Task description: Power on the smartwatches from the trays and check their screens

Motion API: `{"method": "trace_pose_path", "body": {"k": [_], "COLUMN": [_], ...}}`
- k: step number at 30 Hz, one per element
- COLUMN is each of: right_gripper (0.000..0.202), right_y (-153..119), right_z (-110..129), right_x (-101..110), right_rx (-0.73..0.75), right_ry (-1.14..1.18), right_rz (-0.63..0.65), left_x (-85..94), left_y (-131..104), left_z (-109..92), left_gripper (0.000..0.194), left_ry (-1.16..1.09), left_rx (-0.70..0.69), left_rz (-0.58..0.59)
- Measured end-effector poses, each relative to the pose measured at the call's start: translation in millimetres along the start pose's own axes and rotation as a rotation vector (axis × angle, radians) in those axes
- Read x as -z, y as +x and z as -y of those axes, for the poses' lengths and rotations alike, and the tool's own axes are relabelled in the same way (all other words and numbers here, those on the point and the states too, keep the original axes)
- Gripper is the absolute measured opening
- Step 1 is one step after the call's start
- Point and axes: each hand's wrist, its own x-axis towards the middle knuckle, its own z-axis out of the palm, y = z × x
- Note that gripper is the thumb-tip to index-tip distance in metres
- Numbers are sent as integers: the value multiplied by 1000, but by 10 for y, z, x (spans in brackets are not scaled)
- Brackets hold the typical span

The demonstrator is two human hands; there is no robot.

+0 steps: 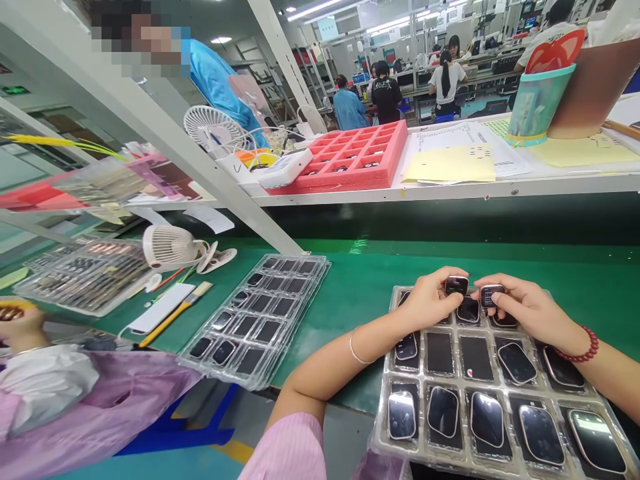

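My left hand (434, 297) pinches a smartwatch case (456, 285) with no strap, its dark screen turned toward me. Close beside it, my right hand (525, 308) grips a second smartwatch case (492, 295), whose lit screen shows small text. Both hands hover over the far side of a clear plastic tray (419, 373). Several more watch cases, such as a silver-rimmed one (487, 419), lie face up in its compartments. Two compartments in the middle row show only a dark lining (476, 358). My hands hide part of the far row.
Left of my arm lies a stack of clear trays (295, 333) with some watch cases. Beyond are a brush (177, 313), a small white fan (173, 247) and a co-worker's hand (23, 323). A shelf above holds a red foam tray (395, 157) and a teal cup (540, 103).
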Motion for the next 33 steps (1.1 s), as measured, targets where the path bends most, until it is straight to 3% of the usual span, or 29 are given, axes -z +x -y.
{"method": "trace_pose_path", "body": {"k": [29,33], "right_gripper": [30,37], "right_y": [4,-7], "right_z": [-6,-11], "right_x": [11,-17], "right_rx": [-13,-1], "right_ry": [-24,-7], "right_rz": [-21,-51], "left_x": [-11,-14], "left_y": [0,6], "left_z": [-9,-16], "left_gripper": [40,35], "left_ry": [-32,-78], "left_rx": [18,14], "left_rz": [10,-13]}}
